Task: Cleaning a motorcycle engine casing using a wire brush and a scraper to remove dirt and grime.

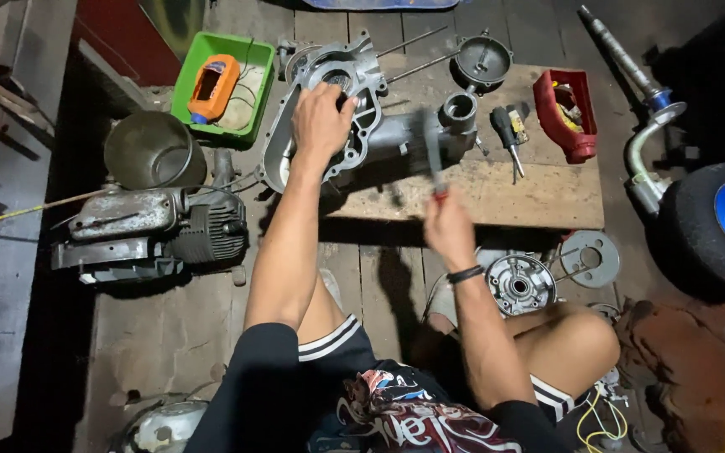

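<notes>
My left hand [322, 122] lies flat on the grey engine casing [354, 117], fingers curled over its upper rim, so their tips are hidden from me behind my knuckles. The casing rests on the wooden board [539, 197] that serves as my worktop, its left end hanging past the board's edge. My right hand [449, 228] is closed around the red handle of a tool [434, 155] whose shaft points up toward the casing; the shaft is blurred, so I cannot make out its tip or whether it touches the metal. A black-handled screwdriver [505, 134] lies on the board just right of the casing, near a red tray [582, 126]. Beyond the casing's left end sits a green tray [245, 50] holding an orange device. To my left on the floor is another engine [161, 231], partly in shadow. By my right knee lies 1 round drum plate [520, 285].
</notes>
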